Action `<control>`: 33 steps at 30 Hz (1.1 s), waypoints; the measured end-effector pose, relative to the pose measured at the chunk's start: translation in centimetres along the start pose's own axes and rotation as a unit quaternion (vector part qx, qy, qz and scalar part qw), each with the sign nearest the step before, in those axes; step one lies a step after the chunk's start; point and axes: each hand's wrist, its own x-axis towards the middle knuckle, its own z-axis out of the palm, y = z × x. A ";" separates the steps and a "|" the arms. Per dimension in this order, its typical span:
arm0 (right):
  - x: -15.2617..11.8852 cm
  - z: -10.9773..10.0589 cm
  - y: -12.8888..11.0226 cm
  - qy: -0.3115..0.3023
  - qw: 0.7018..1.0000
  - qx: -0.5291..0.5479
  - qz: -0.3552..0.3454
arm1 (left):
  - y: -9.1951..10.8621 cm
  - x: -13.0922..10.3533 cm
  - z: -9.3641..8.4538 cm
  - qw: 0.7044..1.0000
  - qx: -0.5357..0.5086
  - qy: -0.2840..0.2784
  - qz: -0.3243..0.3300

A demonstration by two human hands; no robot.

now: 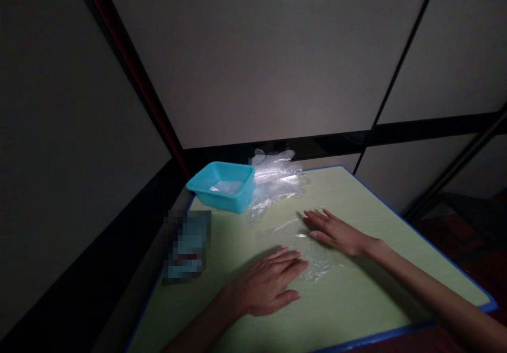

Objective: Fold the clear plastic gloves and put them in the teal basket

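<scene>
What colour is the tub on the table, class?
The tub is turquoise, best seen in the head view.

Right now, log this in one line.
left hand: open, at clear plastic | right hand: open, same plastic | turquoise basket: beyond, beside plastic pile

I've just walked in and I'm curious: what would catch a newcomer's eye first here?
Probably the bright turquoise basin, at the far left of the pale green table, with something whitish inside. Just right of it, a heap of shiny clear plastic catches the light. Nearer, the left hand and right hand are spread open by a crinkled see-through piece.
</scene>
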 end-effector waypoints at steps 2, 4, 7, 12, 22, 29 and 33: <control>0.9 -0.2 -0.1 -0.006 1.000 0.006 -0.010 | 0.5 0.2 0.1 1.000 0.009 0.005 0.009; 1.5 -0.3 -0.3 -0.010 0.999 0.016 -0.028 | 1.0 0.5 0.2 0.999 0.024 0.009 0.022; 2.3 -0.4 -0.9 -0.021 0.997 0.037 -0.058 | 1.8 1.3 0.3 0.998 0.049 0.012 0.048; 3.4 -0.4 -2.5 -0.051 0.988 0.068 -0.125 | 3.5 3.5 0.7 0.996 0.060 0.001 0.063; -1.3 -2.0 -1.9 0.008 0.991 0.113 -0.074 | 0.0 3.1 -1.0 0.998 0.007 -0.011 0.055; -5.0 0.7 -1.8 -0.035 0.993 0.025 -0.109 | -3.4 2.3 -0.6 0.996 0.013 -0.056 0.064; -4.9 1.4 -1.9 -0.051 0.992 0.017 -0.113 | -3.4 2.4 0.0 0.996 -0.008 -0.063 0.065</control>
